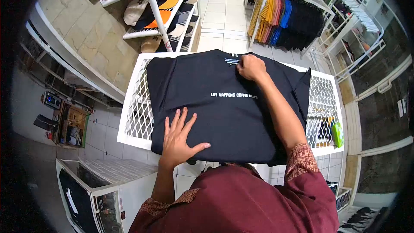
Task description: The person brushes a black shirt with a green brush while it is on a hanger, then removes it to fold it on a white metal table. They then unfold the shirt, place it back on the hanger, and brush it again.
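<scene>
A black T-shirt [233, 125] lies spread over a white mesh-topped table, its neckline at the far side. White lettering runs across its middle, partly covered by my right forearm, and a small printed label shows inside the collar. My left hand [177, 140] rests flat on the lower left of the shirt, fingers spread. Up by the collar, my right hand [252, 67] is curled closed on the fabric; its fingertips are mostly hidden beneath it.
The table's white rim [128, 99] shows at both sides. A green packet [337, 135] sits at its right edge. Beyond stand a shelf of caps [168, 3] and a rack of hanging clothes [286, 15]. A glass-sided display case [105, 190] is at the lower left.
</scene>
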The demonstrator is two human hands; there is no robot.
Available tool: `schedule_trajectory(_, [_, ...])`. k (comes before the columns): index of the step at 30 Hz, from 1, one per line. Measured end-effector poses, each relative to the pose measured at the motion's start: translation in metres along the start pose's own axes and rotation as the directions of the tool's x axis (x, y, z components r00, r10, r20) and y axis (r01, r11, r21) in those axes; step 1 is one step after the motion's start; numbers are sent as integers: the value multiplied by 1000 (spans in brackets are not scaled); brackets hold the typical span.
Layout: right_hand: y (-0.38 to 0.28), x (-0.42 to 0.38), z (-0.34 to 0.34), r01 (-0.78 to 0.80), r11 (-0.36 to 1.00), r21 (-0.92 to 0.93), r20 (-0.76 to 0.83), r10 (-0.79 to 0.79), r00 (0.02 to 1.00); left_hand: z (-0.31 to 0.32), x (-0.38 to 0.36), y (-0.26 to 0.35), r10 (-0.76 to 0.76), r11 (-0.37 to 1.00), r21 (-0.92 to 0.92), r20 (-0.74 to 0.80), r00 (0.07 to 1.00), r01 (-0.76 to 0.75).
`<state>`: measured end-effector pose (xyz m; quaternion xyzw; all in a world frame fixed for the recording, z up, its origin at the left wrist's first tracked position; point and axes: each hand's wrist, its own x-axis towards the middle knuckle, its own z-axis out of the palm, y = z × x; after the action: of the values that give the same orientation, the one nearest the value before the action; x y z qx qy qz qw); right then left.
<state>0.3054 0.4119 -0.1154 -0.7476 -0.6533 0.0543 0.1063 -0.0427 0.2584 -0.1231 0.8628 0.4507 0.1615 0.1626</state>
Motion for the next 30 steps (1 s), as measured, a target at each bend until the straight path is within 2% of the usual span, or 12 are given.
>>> schedule_trajectory(3, [0, 5, -3, 94, 991, -91, -5, -95, 996, -1, 0, 1, -15, 1000, 3, 15, 1000, 15])
schedule_trajectory(5, [6, 12, -4, 288, 949, -130, -49, -296, 954, -5, 3, 2, -19, 1000, 7, 18, 1000, 19])
schedule_trajectory(8, [4, 21, -8, 227, 960, -165, -80, -243, 967, -11, 7, 7, -44, 999, -12, 58, 997, 45])
schedule_trajectory(12, [9, 63, -32, 230, 875, 425, -178, -168, 970, -27, 21, 9, 26, 999, 21, 118, 993, -29])
schedule_trajectory(16, [-14, 90, -67, 201, 848, 491, -407, 19, 913, -52, 88, 14, 202, 979, -16, 101, 974, -201])
schedule_trajectory(18, [-26, 95, -91, 335, 843, 422, -544, -60, 837, -55, 142, 19, 320, 947, 59, -135, 938, -314])
schedule_trajectory(22, [-49, 97, -120, 519, 739, 429, -683, -109, 722, -40, 246, 20, 325, 946, 172, -485, 812, -275])
schedule_trajectory(24, [-57, 91, -132, 562, 701, 439, -711, -112, 694, -40, 272, 14, 196, 976, -30, -315, 929, -216])
schedule_trajectory(25, [-58, 85, -134, 573, 765, 293, -799, -134, 586, -44, 281, 12, 132, 991, 0, -223, 966, -135])
schedule_trajectory(27, [-69, 54, -146, 560, 824, 80, -915, -162, 369, -60, 274, 21, 164, 986, 42, -302, 939, -159])
schedule_trajectory(29, [-78, 24, -140, 541, 840, 45, -921, -175, 348, -79, 260, 23, 154, 985, 130, -366, 918, -114])
schedule_trajectory(30, [-87, 4, -133, 529, 844, 89, -854, -209, 477, -88, 253, 21, 144, 986, 133, -375, 916, -100])
